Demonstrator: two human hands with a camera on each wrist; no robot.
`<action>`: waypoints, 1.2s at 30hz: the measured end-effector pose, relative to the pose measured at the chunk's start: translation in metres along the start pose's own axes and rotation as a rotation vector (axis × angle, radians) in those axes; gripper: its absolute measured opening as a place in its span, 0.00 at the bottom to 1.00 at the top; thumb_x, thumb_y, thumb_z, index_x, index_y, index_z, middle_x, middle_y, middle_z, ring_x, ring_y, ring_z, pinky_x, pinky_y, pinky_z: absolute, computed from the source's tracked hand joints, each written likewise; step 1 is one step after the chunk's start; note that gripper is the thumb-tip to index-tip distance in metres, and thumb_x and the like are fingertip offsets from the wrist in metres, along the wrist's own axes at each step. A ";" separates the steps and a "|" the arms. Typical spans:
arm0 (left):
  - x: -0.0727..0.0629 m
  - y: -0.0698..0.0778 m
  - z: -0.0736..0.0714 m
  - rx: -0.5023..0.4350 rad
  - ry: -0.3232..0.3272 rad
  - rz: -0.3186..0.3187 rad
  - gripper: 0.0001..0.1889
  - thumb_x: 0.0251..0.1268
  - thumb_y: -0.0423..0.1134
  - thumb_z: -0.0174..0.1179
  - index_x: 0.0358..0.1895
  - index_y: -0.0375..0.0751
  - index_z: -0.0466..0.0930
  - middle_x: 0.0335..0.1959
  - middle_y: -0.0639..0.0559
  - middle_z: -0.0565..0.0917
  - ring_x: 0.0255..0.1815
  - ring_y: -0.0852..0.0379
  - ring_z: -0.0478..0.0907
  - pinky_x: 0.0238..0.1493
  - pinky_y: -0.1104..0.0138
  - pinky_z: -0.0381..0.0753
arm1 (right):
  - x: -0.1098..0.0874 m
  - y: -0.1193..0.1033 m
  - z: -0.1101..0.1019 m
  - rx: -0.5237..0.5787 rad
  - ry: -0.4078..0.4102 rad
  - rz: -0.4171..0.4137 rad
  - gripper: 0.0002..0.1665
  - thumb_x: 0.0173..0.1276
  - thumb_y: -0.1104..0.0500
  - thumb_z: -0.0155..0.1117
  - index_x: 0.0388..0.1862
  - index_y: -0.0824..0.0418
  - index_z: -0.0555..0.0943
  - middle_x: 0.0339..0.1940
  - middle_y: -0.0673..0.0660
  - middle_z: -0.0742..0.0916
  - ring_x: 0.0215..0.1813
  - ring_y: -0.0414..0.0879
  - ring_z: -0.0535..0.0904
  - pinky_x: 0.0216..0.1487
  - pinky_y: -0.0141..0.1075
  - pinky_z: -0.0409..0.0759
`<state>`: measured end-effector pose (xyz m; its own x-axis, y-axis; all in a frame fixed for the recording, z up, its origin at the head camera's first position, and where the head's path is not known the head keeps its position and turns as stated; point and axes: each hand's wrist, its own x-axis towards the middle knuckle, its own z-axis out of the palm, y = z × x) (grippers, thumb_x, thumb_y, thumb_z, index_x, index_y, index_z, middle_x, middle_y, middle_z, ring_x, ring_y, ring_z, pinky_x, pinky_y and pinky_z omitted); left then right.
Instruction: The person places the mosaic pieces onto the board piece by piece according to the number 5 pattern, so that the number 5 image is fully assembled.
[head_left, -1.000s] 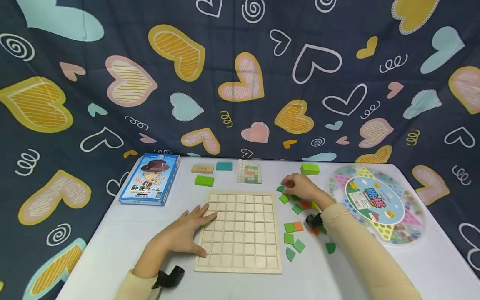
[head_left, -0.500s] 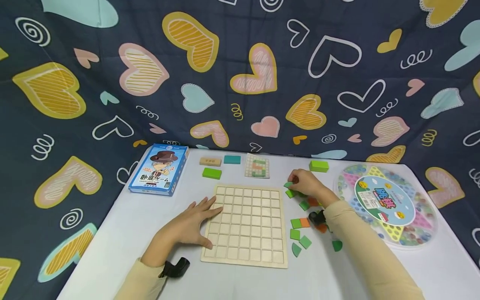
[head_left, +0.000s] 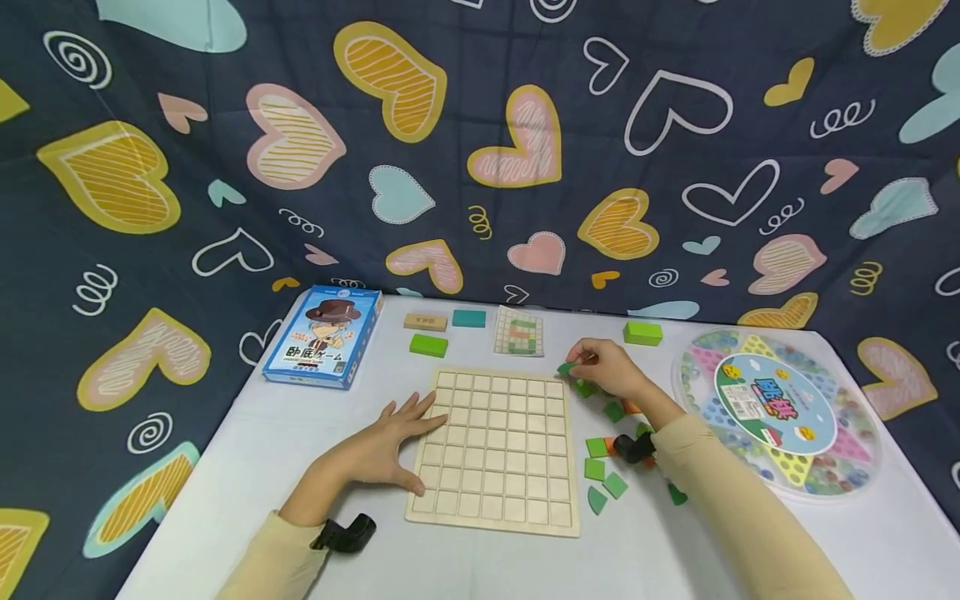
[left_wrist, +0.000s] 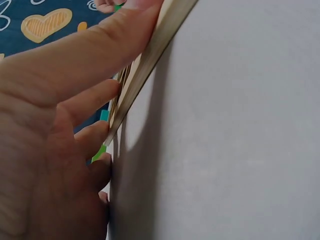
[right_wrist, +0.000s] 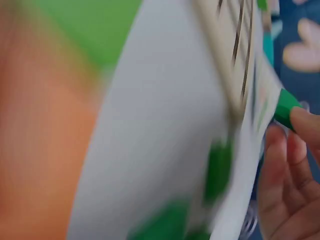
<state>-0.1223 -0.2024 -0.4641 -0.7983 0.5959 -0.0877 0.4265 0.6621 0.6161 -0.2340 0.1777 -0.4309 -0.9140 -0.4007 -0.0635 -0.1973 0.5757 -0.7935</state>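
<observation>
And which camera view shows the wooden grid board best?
The head view: almost the whole board is visible from above, with only one side slightly covered by the left hand. The left wrist view shows mainly one edge; the right wrist view, a partly blurred portion at a steep slant.

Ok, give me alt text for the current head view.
A person's right hand pinches a dark green piece near the far right corner of a gridded wooden board, while the left hand touches the board's left edge. Loose green and orange pieces lie right of the board; a blue box lies beyond the left hand.
</observation>
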 end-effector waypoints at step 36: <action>0.002 -0.002 0.001 0.010 0.018 0.021 0.57 0.29 0.63 0.72 0.71 0.48 0.62 0.77 0.44 0.47 0.77 0.38 0.40 0.70 0.36 0.37 | -0.063 0.019 -0.021 -0.223 0.091 -0.041 0.16 0.62 0.65 0.65 0.49 0.64 0.81 0.47 0.60 0.85 0.50 0.55 0.80 0.50 0.48 0.80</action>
<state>-0.1240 -0.2015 -0.4664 -0.7967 0.6012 -0.0611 0.4471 0.6545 0.6097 -0.1874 0.2295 -0.4291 -0.9297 -0.3672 0.0291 -0.2995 0.7075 -0.6401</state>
